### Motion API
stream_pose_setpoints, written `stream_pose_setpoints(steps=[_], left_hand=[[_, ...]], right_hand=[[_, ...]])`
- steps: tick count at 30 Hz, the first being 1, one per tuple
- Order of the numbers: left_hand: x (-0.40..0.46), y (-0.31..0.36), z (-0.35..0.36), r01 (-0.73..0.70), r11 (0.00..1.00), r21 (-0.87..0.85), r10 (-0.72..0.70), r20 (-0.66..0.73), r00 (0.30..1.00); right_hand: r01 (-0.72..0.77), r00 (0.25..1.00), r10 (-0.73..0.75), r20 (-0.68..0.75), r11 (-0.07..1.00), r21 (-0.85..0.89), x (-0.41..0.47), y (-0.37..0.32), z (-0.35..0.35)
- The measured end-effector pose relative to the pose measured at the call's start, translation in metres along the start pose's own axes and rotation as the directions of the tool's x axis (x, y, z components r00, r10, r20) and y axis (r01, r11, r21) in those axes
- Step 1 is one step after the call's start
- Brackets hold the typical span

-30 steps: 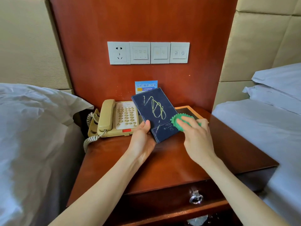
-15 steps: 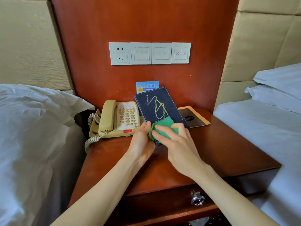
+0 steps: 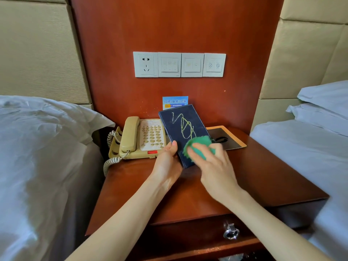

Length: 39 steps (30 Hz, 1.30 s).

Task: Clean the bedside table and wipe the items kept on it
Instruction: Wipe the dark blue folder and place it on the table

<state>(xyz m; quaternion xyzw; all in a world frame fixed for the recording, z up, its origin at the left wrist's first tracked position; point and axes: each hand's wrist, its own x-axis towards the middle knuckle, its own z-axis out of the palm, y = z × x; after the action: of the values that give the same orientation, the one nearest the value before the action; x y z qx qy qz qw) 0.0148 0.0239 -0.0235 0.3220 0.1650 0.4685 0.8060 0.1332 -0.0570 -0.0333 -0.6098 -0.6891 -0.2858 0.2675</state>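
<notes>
A dark blue notebook point(image 3: 180, 125) with a yellow-green scribble on its cover stands tilted on the wooden bedside table point(image 3: 263, 176). My left hand point(image 3: 166, 164) grips its lower left edge, thumb on the cover. My right hand point(image 3: 214, 166) holds a green cloth point(image 3: 199, 146) and presses it onto the lower part of the cover. The hand is blurred with motion. The notebook's bottom right corner is hidden behind the cloth and hand.
A beige corded telephone point(image 3: 139, 139) sits at the back left. A dark card with an orange border point(image 3: 227, 137) lies at the back right; a blue card point(image 3: 175, 102) leans on the wall panel. Beds flank both sides. A drawer handle point(image 3: 231, 232) is below.
My right hand with the green cloth swept left across the notebook's lower cover, then back a little to the right and up. The notebook and my left hand stayed put.
</notes>
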Motion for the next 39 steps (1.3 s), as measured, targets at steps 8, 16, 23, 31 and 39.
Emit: stream_pose_setpoints(steps=[8, 16, 23, 31, 39], left_hand=[[0.000, 0.002, 0.000, -0.012, 1.000, -0.011, 0.012, -0.003, 1.000], [0.005, 0.006, 0.000, -0.031, 0.999, -0.030, 0.030, -0.032, 0.999], [0.004, 0.002, -0.001, -0.024, 0.981, 0.195, 0.013, 0.056, 0.998], [0.004, -0.001, -0.004, 0.012, 0.969, 0.245, -0.032, 0.078, 0.996], [0.006, 0.003, -0.008, -0.031, 0.950, 0.310, 0.035, -0.008, 0.999]], right_hand=[[0.003, 0.999, -0.002, -0.047, 1.000, 0.007, -0.006, 0.014, 0.003], [-0.358, 0.934, 0.349, 0.081, 0.896, 0.263, -0.002, 0.047, -0.005], [-0.468, 0.868, 0.450, 0.211, 0.597, 0.652, 0.015, 0.053, -0.013], [-0.498, 0.778, 0.616, 0.120, 0.488, 0.717, 0.023, 0.051, -0.006], [-0.480, 0.858, 0.393, 0.332, 0.378, 0.792, -0.001, 0.060, -0.008]])
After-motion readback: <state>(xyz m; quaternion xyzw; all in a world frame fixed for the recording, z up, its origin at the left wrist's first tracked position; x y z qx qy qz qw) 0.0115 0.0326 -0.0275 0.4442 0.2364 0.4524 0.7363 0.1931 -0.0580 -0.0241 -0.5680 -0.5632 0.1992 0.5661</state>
